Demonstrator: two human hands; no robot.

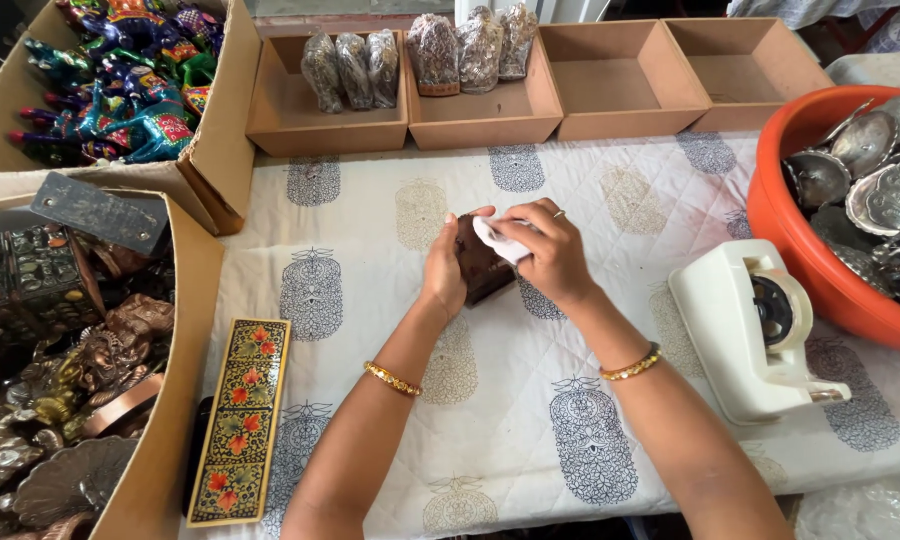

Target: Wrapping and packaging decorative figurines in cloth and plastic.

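Observation:
A small dark brown wooden piece (480,268) stands on the printed white cloth (610,200) at the table's middle. My left hand (447,268) grips it from the left side. My right hand (547,250) presses a small white cloth pad (498,241) against its top right. Both wrists wear gold bangles.
Several shallow brown trays line the back, two holding wrapped figurines (355,66). Left are cardboard boxes of painted figures (130,80) and metal ornaments (60,330). A long painted box (242,420) lies front left. A white tape dispenser (755,330) and an orange tub of metal dishes (800,215) sit right.

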